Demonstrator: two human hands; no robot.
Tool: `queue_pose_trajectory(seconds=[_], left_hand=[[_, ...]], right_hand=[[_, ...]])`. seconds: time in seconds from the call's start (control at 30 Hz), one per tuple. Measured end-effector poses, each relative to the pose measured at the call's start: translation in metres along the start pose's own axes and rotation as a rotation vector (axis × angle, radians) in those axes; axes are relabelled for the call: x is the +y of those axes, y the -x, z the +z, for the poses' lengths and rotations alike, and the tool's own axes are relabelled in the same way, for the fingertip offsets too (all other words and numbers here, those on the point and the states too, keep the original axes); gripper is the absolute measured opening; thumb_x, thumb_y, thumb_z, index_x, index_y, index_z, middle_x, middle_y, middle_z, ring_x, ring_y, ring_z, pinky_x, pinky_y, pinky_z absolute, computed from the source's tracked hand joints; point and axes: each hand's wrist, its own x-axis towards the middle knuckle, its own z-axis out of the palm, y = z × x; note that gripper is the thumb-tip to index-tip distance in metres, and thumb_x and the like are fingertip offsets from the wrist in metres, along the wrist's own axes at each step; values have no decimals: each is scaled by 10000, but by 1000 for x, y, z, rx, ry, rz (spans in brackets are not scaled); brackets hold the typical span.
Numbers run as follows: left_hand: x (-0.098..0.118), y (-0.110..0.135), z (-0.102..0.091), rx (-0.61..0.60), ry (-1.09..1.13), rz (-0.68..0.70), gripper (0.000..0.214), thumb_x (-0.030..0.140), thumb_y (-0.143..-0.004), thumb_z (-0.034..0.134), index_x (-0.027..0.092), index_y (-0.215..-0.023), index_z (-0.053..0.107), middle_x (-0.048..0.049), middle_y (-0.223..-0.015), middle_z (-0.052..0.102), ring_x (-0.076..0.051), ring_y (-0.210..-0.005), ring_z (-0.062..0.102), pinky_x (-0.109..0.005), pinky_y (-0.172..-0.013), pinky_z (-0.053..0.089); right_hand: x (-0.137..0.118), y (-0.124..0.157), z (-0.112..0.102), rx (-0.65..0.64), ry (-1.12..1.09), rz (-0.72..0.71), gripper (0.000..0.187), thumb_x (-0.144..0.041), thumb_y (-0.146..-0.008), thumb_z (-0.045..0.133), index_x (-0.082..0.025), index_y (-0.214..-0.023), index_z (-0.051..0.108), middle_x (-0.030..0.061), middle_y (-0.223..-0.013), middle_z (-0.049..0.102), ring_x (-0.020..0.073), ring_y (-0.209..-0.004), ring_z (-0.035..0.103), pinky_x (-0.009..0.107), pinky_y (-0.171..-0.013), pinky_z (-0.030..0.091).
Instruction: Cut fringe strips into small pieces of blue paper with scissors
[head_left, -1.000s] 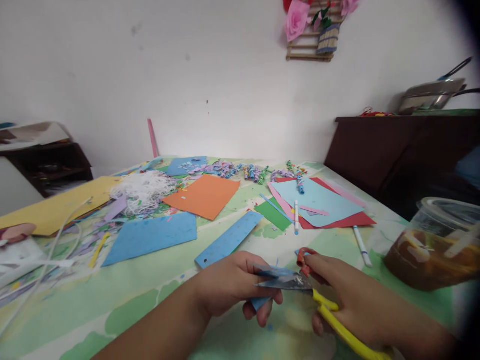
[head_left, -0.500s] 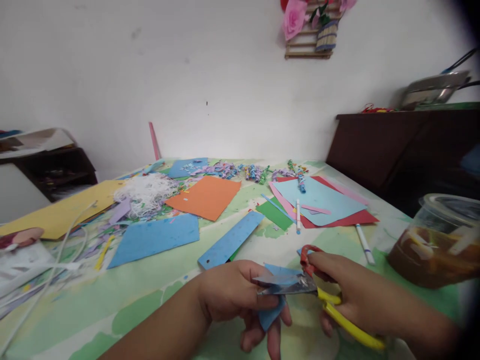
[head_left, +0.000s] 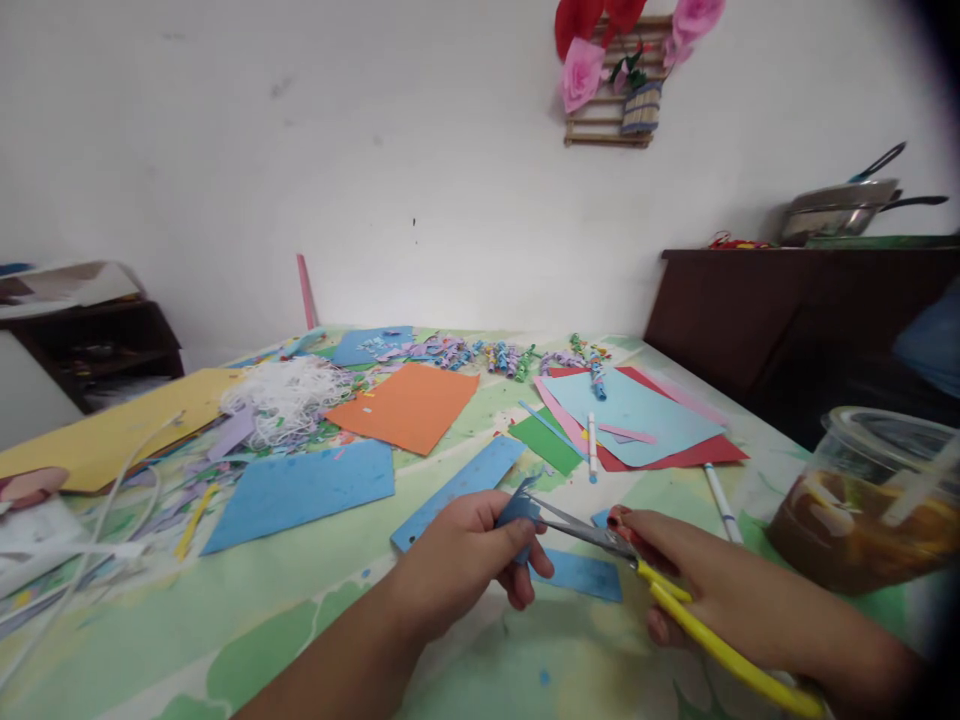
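Observation:
My left hand [head_left: 469,550] pinches a small piece of blue paper [head_left: 519,508] whose upper edge looks cut into thin strips. Scissors [head_left: 592,533] with a red and a yellow handle are held in my right hand [head_left: 720,580]. Their blades are slightly apart and point left, with the tips at the blue paper. Beneath the blades a flat blue paper strip [head_left: 581,575] lies on the tablecloth. A longer blue strip [head_left: 461,490] with a hole near its end lies just behind my left hand.
Blue [head_left: 300,495] and orange sheets [head_left: 409,405] lie left of centre, beside white shredded string [head_left: 289,395]. Light-blue paper [head_left: 637,410] and markers [head_left: 592,445] lie at right. A plastic tub of brown liquid [head_left: 862,510] stands near my right arm.
The scissors have drawn back to the right from across my left fingers. The held blue paper is lifted slightly, and a blue strip now shows on the cloth below. The view has tilted up a little.

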Motion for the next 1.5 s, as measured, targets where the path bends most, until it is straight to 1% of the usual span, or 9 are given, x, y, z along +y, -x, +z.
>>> queue_pose_trajectory(seconds=[0.23, 0.43, 0.53, 0.63, 0.73, 0.9, 1.03, 1.27, 1.5], left_hand=[[-5, -3, 6, -45, 11, -49, 147, 272, -682, 553, 134, -665, 505, 3, -580, 598, -74, -405, 512, -207, -430, 393], [-2, -1, 6, -27, -82, -35, 149, 255, -702, 531, 128, -623, 527, 8, -559, 575, -65, -427, 490, -200, -460, 372], [0, -1, 4, 25, -152, 1, 154, 240, -726, 512, 123, -642, 568, 19, -538, 556, -61, -452, 480, -199, -499, 370], [2, -1, 2, 100, -75, 58, 145, 262, -716, 535, 135, -760, 590, 8, -617, 578, -77, -497, 494, -206, -499, 382], [3, -2, -1, 171, -29, 107, 146, 263, -704, 550, 129, -749, 585, -6, -632, 583, -90, -536, 495, -211, -502, 392], [2, -2, -1, 174, -23, 109, 131, 254, -698, 560, 124, -683, 569, 1, -588, 571, -88, -511, 486, -214, -485, 385], [0, -2, -2, 191, 99, 145, 139, 266, -697, 571, 128, -713, 564, 5, -586, 575, -81, -492, 489, -203, -466, 377], [-8, -5, -2, 64, 74, 84, 137, 254, -682, 570, 133, -636, 526, 3, -526, 571, -77, -451, 471, -208, -466, 366], [-8, -5, 4, 10, -40, 18, 190, 287, -664, 587, 130, -585, 514, 4, -512, 557, -73, -444, 464, -205, -469, 350]], right_hand=[[-2, 0, 7, 14, 3, 42, 570, -186, -572, 613, -265, -1113, 450, 17, -1063, 569, 254, -914, 525, 325, -746, 435], [-3, 3, 8, 19, 25, 74, 594, -221, -573, 621, -265, -1138, 441, 29, -1110, 550, 267, -943, 517, 334, -764, 430], [-2, 2, 4, 32, 47, 82, 601, -256, -590, 639, -260, -1154, 430, 51, -1184, 511, 294, -1023, 476, 369, -811, 408], [1, 1, 1, 63, 90, 79, 555, -345, -622, 639, -257, -1136, 449, 70, -1236, 477, 330, -1088, 427, 403, -842, 387], [2, 2, 1, 65, 103, 84, 561, -358, -615, 645, -270, -1134, 452, 67, -1231, 485, 338, -1091, 429, 406, -833, 397], [-1, 3, 4, 68, 113, 81, 603, -272, -581, 645, -251, -1149, 441, 89, -1259, 452, 337, -1106, 415, 416, -824, 403], [0, 3, 3, 94, 119, 72, 588, -278, -595, 627, -243, -1151, 439, 99, -1259, 449, 340, -1114, 408, 415, -821, 403], [-2, 4, 2, 114, 90, 53, 567, -265, -591, 633, -251, -1126, 443, 82, -1222, 478, 322, -1074, 439, 389, -799, 406], [-9, 2, 7, 71, 43, -2, 446, -191, -581, 608, -260, -1001, 477, 20, -996, 583, 235, -849, 536, 317, -683, 422]])
